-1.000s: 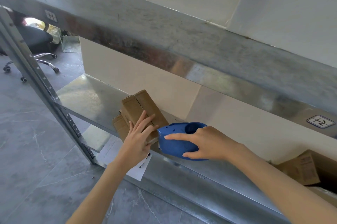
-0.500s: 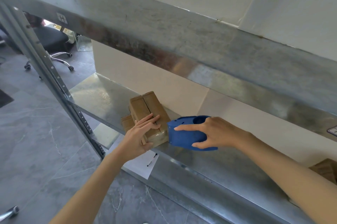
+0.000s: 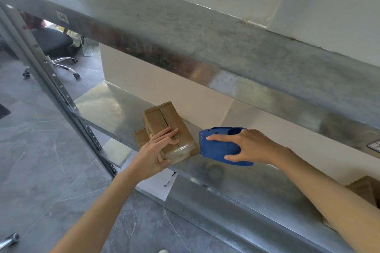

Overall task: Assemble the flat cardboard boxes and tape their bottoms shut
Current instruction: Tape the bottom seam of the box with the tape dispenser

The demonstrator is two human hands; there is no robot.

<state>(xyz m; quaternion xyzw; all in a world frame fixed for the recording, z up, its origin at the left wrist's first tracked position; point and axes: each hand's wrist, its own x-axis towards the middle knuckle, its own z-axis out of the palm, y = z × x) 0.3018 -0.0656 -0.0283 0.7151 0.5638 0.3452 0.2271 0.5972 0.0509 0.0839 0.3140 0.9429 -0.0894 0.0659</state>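
The cardboard box (image 3: 164,123) lies on the metal shelf (image 3: 111,108), close to its front edge, with the seam between its two folded flaps facing up and running away from me. Its near end has a glossy film that I read as clear tape (image 3: 180,152). A second, smaller cardboard piece (image 3: 140,137) sits just beside it on the left, partly hidden behind it.

My left hand (image 3: 155,155) is grasping the box: the fingers lie fairly straight across the top, over the seam, and the thumb hooks under the near corner, so the box is pinched between them. My right hand (image 3: 251,145) is clenched round the blue tape dispenser (image 3: 218,150), index finger stretched along its side, thumb underneath and the other fingers over the top. The dispenser's front end sits right at the box's near right corner. I cannot tell whether they touch.

Above the shelf a wide metal beam (image 3: 226,53) crosses the view, with a small label (image 3: 62,17) near its left end. A perforated upright post (image 3: 53,80) carries the shelf on the left. Below the shelf's front edge a white sheet of paper (image 3: 153,188) lies on the grey floor (image 3: 41,150), with a pen (image 3: 170,179) on it. An office chair (image 3: 55,45) stands beyond the post. Another cardboard box (image 3: 366,189) shows at the far right, behind my right forearm.
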